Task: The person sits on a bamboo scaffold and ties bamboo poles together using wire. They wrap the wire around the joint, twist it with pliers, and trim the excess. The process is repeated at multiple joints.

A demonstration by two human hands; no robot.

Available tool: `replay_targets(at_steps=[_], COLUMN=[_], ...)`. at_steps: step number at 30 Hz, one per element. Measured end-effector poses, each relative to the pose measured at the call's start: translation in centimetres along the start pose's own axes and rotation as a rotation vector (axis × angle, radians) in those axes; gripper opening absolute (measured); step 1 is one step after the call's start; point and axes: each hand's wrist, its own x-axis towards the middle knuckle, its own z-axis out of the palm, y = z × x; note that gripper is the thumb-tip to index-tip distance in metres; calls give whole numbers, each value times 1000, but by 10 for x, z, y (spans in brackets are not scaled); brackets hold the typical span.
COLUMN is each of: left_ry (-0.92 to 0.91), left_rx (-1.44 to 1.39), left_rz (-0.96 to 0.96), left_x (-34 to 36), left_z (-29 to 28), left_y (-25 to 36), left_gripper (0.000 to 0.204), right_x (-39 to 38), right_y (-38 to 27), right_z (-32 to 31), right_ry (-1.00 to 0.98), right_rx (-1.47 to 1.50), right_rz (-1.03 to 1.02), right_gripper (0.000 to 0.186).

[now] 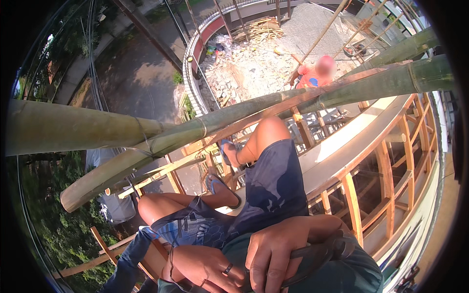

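Both hands are low in front of my waist, against my dark green shirt point(361, 271). My right hand point(276, 246) is closed, its bent fingers over a dark, flat strap point(312, 259) that runs across my right side. Close beside it, my left hand point(205, 266) wears a dark ring and points inward. Its fingers are bent together, and their tips are cut off by the lower edge, so what they hold does not show. My bent legs in dark shorts point(276, 183) lie beyond the hands, with sandals point(222, 188) on the feet.
I sit high on a curved wooden formwork point(337, 168) with upright struts point(351, 207). Thick bamboo poles point(234, 115), tied with wire, cross before my knees. Far below, a person in a red top point(312, 75) stands by rubble point(244, 68). Cables point(93, 63) hang at left.
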Motion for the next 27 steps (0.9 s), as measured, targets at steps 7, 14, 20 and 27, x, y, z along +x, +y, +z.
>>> replay_targets(at_steps=[7,14,20,27], left_ry=[112,460,300,689], left_rx=[-129,96,172,448], left_rz=[-121,-48,-19,-331], left_x=[12,-5,-8,-32], left_z=[-17,-9,-25,-23], left_y=[16,20,34,27], left_gripper=[22,9,17,63], right_x=[12,27,23,40], right_y=[-1,-31,-15,-6], right_z=[3,-5,13,22], right_ry=[16,-267,-296,-431], right_rx=[71,-303,-489,-462], right_rz=[-39,567,610,769], right_gripper=[46,14,13,16])
